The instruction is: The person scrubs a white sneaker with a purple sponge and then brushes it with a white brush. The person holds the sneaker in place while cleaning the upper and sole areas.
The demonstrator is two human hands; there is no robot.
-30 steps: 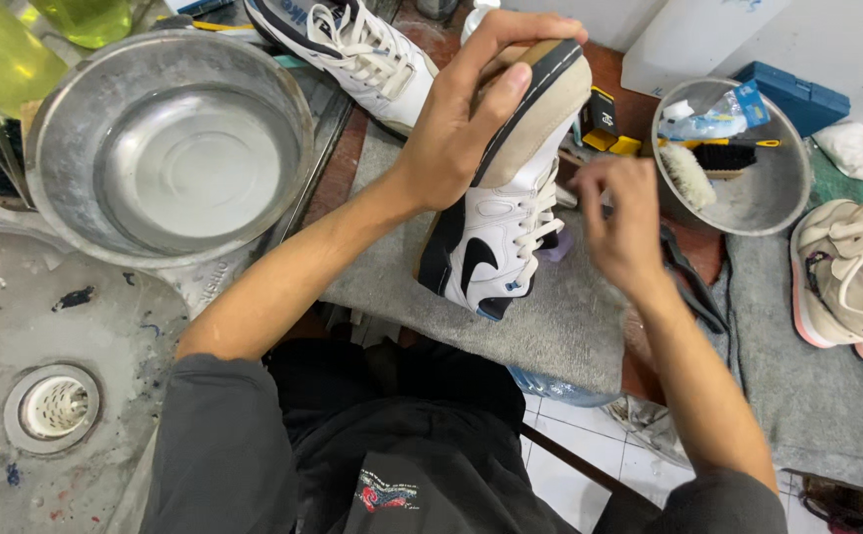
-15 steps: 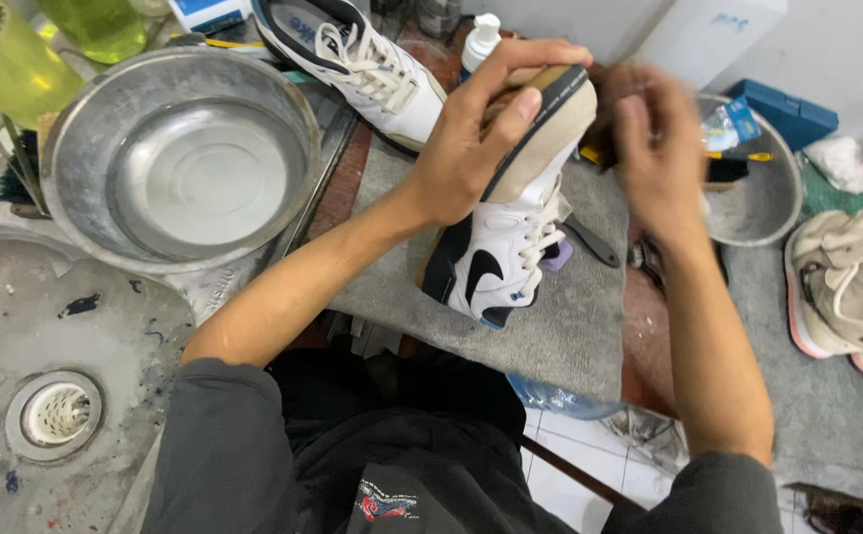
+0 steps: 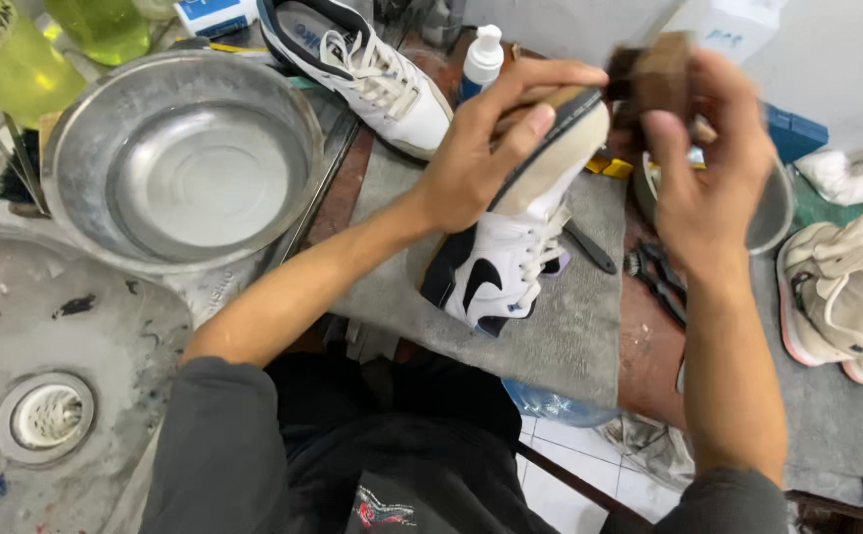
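My left hand grips a white and black sneaker by its heel, holding it tilted with the toe resting on a grey towel and the tan sole facing up. My right hand is raised beside the heel and holds a brown brush, which is blurred. The brush is close to the top of the sole.
A metal basin of water sits left, above a steel sink with a drain. A second white sneaker and a small white bottle lie behind. A metal bowl, black pliers and beige sneakers are on the right.
My right hand has risen from beside the sneaker's middle up to its heel, now holding the brush. The left hand still holds the sneaker in place.
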